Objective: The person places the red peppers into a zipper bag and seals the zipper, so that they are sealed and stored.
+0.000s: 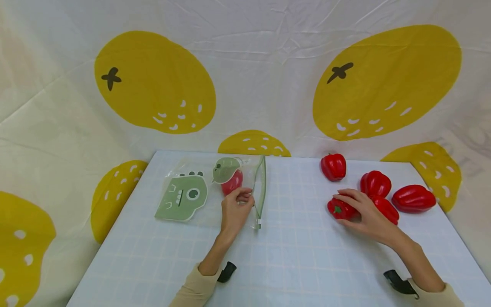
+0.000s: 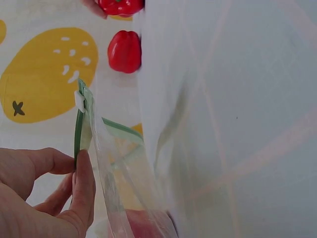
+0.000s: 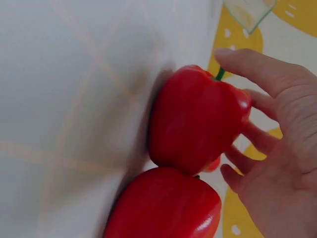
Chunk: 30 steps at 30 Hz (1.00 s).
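Note:
On the left of the table lies a clear zip bag (image 1: 180, 198) printed with green cartoon creatures, a red bell pepper (image 1: 232, 183) inside it. My left hand (image 1: 237, 208) pinches the bag near its green-edged mouth between thumb and fingers. The left wrist view shows the mouth parted beside a white slider (image 2: 79, 100). At the right, my right hand (image 1: 366, 213) is spread around a red bell pepper (image 3: 195, 119) with a green stem. Its fingers are loosely bent, and a gap shows between one fingertip and the stem. Another pepper (image 3: 166, 203) lies against that one.
More red peppers lie at the table's right: one near the back edge (image 1: 333, 167), one behind the hand (image 1: 375, 183) and one furthest right (image 1: 414, 198). A pale checked cloth (image 1: 299, 256) covers the table. Behind it hangs a white sheet (image 1: 261, 85) with yellow fruit prints.

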{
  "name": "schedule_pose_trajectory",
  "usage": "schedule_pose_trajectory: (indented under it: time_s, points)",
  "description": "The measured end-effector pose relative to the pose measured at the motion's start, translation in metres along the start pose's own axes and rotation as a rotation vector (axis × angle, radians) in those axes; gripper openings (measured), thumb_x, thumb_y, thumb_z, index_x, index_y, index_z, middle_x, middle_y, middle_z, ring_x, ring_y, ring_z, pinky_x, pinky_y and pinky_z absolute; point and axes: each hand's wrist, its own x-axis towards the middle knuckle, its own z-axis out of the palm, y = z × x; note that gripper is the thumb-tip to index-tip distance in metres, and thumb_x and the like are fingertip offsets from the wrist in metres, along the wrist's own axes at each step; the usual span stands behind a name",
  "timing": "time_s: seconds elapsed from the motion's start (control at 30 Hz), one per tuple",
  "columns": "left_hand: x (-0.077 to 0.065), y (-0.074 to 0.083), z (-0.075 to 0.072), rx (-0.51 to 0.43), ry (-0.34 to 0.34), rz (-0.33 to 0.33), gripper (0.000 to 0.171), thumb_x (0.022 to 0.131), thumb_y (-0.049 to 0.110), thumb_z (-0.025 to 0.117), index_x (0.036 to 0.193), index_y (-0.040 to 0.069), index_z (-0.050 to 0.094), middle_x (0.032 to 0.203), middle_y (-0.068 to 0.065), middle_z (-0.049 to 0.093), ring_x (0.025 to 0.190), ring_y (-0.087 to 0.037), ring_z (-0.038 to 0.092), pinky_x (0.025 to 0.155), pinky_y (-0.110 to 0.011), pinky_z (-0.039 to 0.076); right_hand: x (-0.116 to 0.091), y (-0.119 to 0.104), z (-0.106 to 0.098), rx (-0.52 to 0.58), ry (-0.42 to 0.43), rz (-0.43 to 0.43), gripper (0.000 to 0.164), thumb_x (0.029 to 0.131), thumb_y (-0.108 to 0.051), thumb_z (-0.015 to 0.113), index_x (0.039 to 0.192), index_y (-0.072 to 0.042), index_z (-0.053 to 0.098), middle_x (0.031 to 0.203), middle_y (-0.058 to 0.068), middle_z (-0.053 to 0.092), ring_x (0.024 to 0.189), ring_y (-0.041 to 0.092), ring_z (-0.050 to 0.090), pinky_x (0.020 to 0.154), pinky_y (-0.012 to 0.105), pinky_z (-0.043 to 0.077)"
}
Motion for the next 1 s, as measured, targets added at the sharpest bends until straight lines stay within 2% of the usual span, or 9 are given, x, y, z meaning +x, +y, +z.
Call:
schedule_pose_trajectory:
  time_s: [0.17, 0.43, 0.57, 0.73, 1.0]
  points:
    - [0.0, 0.0, -0.001, -0.002, 0.003, 0.003, 0.011, 0.087, 0.0, 0.075, 0.098, 0.002, 0.077, 0.086, -0.007, 0.072, 0.075, -0.019, 0.07, 0.071, -0.018, 0.058, -0.002, 0.002, -0.008, -0.003, -0.085, -0.001, 0.088, 0.063, -0.008, 0.097, 0.141, -0.005, 0.056, 0.139, 0.021, 0.05, 0.124, 0.041, 0.046, 0.072, 0.046, 0.063]
    - [-0.001, 0.001, -0.002, -0.008, 0.011, 0.011, 0.011, 0.086, 0.0, 0.074, 0.097, 0.002, 0.077, 0.085, -0.007, 0.072, 0.074, -0.019, 0.07, 0.07, -0.018, 0.057, 0.001, 0.001, -0.016, -0.002, -0.138, 0.064, 0.081, 0.068, -0.008, 0.094, 0.14, -0.006, 0.058, 0.138, 0.023, 0.053, 0.125, 0.043, 0.047, 0.073, 0.047, 0.063]
    - [-0.001, 0.0, -0.002, -0.007, 0.006, 0.007, 0.011, 0.087, 0.001, 0.073, 0.097, 0.002, 0.077, 0.085, -0.006, 0.072, 0.074, -0.017, 0.069, 0.07, -0.018, 0.057, 0.004, -0.001, -0.015, 0.005, -0.12, 0.102, 0.079, 0.07, -0.012, 0.095, 0.14, -0.006, 0.059, 0.137, 0.023, 0.055, 0.124, 0.045, 0.049, 0.073, 0.049, 0.063]
    - [-0.001, 0.0, -0.003, -0.01, 0.0, 0.011, 0.011, 0.088, 0.001, 0.073, 0.098, 0.002, 0.077, 0.086, -0.007, 0.072, 0.075, -0.018, 0.069, 0.071, -0.018, 0.058, 0.007, -0.003, -0.013, 0.007, -0.06, 0.139, 0.079, 0.069, -0.012, 0.095, 0.14, -0.007, 0.059, 0.134, 0.023, 0.059, 0.122, 0.043, 0.054, 0.074, 0.052, 0.063]
    - [-0.002, 0.0, -0.003, -0.004, -0.003, 0.012, 0.011, 0.088, 0.002, 0.073, 0.098, 0.002, 0.077, 0.086, -0.006, 0.072, 0.075, -0.017, 0.07, 0.071, -0.019, 0.058, 0.013, -0.005, -0.007, 0.014, 0.003, 0.157, 0.078, 0.069, -0.015, 0.096, 0.138, -0.009, 0.061, 0.132, 0.02, 0.062, 0.117, 0.04, 0.059, 0.074, 0.054, 0.062]
